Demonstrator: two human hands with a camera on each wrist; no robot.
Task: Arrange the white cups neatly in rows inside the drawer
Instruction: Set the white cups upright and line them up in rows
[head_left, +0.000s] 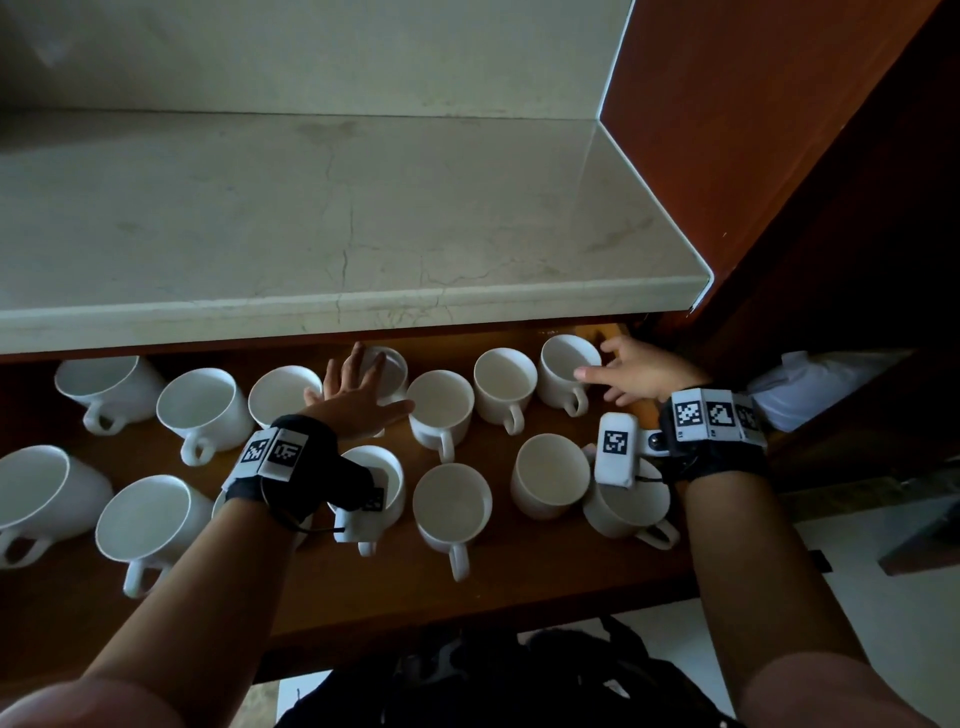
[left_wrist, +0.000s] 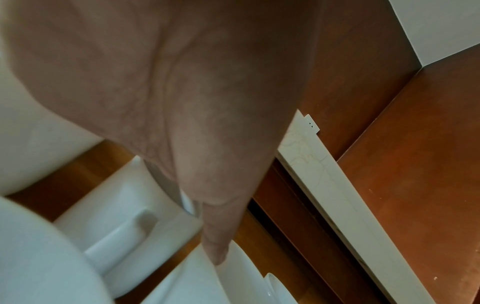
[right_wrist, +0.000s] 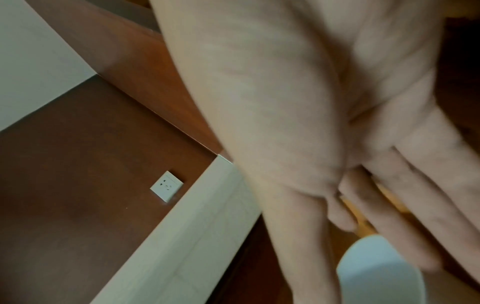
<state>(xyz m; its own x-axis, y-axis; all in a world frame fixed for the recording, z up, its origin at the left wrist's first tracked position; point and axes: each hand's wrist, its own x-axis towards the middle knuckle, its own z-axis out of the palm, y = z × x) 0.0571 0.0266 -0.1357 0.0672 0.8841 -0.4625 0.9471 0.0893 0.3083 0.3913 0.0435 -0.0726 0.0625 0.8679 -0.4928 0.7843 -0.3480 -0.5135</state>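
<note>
Both hands work the drawer's (head_left: 519, 587) back row. Left hand (head_left: 358, 389) spread flat over a cup (head_left: 387, 374) at 12 o'clock; right hand (head_left: 641, 366) spread around the end cup (head_left: 563, 371) at 2 o'clock. I'd slide, not lift, turning handles alike.

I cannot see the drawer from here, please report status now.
Left hand open, fingers over a back-row cup. Right hand open at rightmost back cup. Front-row cups uneven. Nothing blocking.

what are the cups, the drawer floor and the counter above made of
Cups: likely glazed ceramic, uniformly white with a soft sheen.
Drawer floor: wood or wood veneer, warm brown, smooth.
Counter: polished stone, probably marble, pale with thin dark veins and a glossy edge.
</note>
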